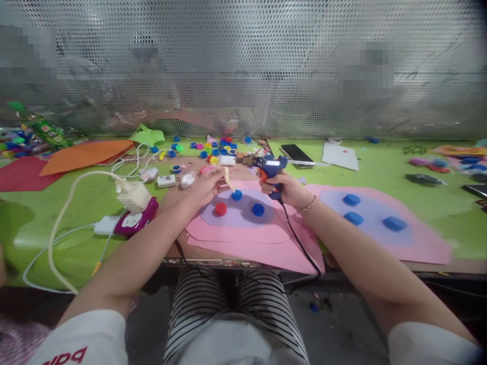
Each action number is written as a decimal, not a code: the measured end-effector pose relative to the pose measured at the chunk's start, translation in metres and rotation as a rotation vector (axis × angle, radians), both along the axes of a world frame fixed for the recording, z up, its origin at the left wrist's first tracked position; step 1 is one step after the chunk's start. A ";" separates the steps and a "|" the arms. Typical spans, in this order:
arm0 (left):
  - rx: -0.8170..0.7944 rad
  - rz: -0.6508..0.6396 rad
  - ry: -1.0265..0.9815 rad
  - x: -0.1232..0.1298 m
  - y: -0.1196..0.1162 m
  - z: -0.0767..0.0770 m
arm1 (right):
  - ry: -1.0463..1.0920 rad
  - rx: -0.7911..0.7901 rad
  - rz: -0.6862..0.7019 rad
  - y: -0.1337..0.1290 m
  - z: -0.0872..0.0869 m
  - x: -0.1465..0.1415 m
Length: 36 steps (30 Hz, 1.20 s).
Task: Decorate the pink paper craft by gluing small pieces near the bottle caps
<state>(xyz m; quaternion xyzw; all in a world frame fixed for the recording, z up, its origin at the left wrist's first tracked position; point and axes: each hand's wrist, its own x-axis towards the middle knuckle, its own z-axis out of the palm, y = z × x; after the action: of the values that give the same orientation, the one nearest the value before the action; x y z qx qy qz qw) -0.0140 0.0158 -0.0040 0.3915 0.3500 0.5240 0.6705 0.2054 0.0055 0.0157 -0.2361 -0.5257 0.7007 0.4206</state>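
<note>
The left hand (pixel 207 187) pinched a pale strip (pixel 229 181) between its fingertips, the long axis slanting near and rightward toward the far blue cap (pixel 237 195), contact unclear. To its right, the right hand (pixel 286 188) wrapped round a glue gun (pixel 276 165) lying left to right.

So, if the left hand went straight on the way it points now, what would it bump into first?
Probably the front end of the glue gun in the right hand, though depth is unclear: the left hand might pass under it.
</note>
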 end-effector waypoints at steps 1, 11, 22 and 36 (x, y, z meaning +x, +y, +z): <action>0.000 0.007 0.000 -0.001 0.001 -0.001 | 0.014 0.008 0.016 -0.001 0.002 0.001; -0.016 0.047 0.007 -0.001 0.003 -0.001 | -0.051 -0.003 0.136 -0.004 0.003 0.009; -0.007 0.042 0.017 -0.001 0.003 -0.004 | -0.085 0.075 0.193 -0.003 -0.002 0.006; -0.002 0.045 0.015 -0.003 0.005 -0.006 | -0.090 0.136 0.181 -0.002 -0.001 0.007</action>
<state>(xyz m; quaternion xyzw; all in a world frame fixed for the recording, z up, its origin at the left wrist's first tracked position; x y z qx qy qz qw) -0.0165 0.0210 -0.0099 0.3870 0.3642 0.5356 0.6563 0.2127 0.0032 0.0152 -0.1899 -0.6093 0.6873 0.3468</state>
